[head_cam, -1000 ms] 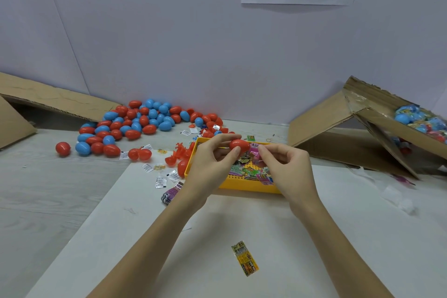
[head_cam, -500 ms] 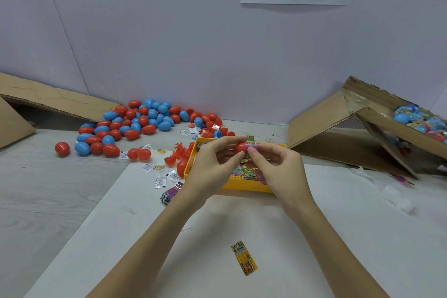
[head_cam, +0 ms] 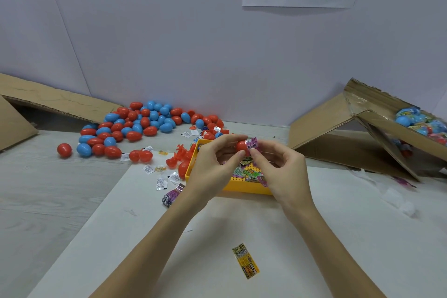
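Above a yellow tray of colourful small packets, my left hand grips a red plastic egg between thumb and fingers. My right hand pinches a pink wrapper against the egg's right end. Both hands meet at the egg, thumbs underneath. Part of the tray is hidden behind my hands.
A pile of red and blue eggs lies at the back left, with open red halves and small white sachets beside the tray. A yellow packet lies near me. A tipped cardboard box with wrapped eggs stands right, cardboard left.
My right hand has moved in to the egg and brought the pink wrapper against its right end. The left hand keeps its hold on the egg, which sits slightly lower.
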`<move>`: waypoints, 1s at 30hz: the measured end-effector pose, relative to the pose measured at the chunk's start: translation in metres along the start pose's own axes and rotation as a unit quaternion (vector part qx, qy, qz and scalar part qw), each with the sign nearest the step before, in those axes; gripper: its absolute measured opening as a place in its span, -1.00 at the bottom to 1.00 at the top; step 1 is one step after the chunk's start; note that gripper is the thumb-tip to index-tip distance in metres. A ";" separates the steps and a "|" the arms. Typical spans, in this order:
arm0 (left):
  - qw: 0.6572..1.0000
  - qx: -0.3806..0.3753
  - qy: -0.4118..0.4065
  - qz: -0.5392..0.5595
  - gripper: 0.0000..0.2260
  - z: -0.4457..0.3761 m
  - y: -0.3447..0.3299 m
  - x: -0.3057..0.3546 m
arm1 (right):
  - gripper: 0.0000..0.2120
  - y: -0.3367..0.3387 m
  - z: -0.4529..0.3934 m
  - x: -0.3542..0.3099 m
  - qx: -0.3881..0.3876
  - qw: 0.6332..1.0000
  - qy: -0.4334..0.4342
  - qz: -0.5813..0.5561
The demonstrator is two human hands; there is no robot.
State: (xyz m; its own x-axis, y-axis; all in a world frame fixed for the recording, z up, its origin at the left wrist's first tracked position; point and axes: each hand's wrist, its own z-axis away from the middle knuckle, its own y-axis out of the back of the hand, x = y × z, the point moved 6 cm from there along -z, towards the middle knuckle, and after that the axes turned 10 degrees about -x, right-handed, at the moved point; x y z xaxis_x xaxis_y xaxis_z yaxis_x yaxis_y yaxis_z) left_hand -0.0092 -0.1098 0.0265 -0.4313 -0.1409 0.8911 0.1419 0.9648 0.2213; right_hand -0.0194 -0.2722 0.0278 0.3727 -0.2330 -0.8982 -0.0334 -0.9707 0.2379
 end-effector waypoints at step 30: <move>0.969 0.084 -0.201 -0.117 -0.80 0.008 0.000 0.021 | -0.73 -0.048 0.017 0.004 -0.125 0.784 -0.272 -0.543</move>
State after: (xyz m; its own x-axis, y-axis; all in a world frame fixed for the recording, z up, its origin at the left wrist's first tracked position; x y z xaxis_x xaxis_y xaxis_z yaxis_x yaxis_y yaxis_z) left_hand -0.0258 -0.1110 0.0419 -0.7509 -0.2942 0.5913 -0.1330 0.9443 0.3010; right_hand -0.0317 -0.2279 0.0069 -0.3985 0.6668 -0.6298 0.2382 -0.5878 -0.7731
